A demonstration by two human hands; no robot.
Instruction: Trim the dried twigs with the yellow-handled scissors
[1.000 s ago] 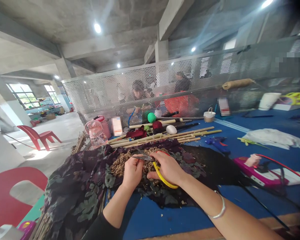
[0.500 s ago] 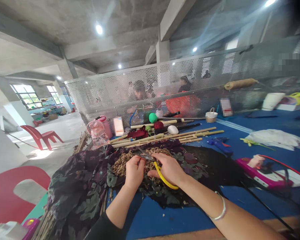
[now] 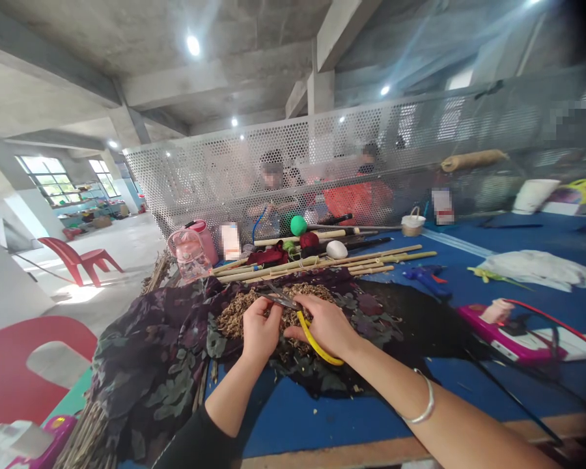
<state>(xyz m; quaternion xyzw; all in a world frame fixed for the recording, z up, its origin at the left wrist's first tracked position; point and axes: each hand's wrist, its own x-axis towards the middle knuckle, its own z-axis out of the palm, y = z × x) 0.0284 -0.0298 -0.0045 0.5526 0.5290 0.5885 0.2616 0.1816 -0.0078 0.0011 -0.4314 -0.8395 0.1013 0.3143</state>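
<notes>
My right hand (image 3: pixel 326 324) is closed round scissors (image 3: pixel 293 307) with yellow handles, their blades pointing left and up. My left hand (image 3: pixel 258 331) is pinched on a small thin piece that I cannot make out, held right at the blades. Both hands hover over a heap of brown chopped bits (image 3: pixel 244 307) lying on a dark flowered cloth (image 3: pixel 146 355) spread on the blue table (image 3: pixel 312 423).
Bamboo sticks (image 3: pixel 332 264) lie behind the heap, with a pink bottle (image 3: pixel 193 251), coloured balls (image 3: pixel 297 225) and a small basket (image 3: pixel 413 225). A blue glue gun (image 3: pixel 427 277) and a pink device (image 3: pixel 508 335) with cables sit right. People sit behind a perforated screen (image 3: pixel 200 182). Red chairs (image 3: pixel 78 260) stand left.
The view has shifted a little. Both hands stay over the heap, scissors still at the piece pinched in my left hand.
</notes>
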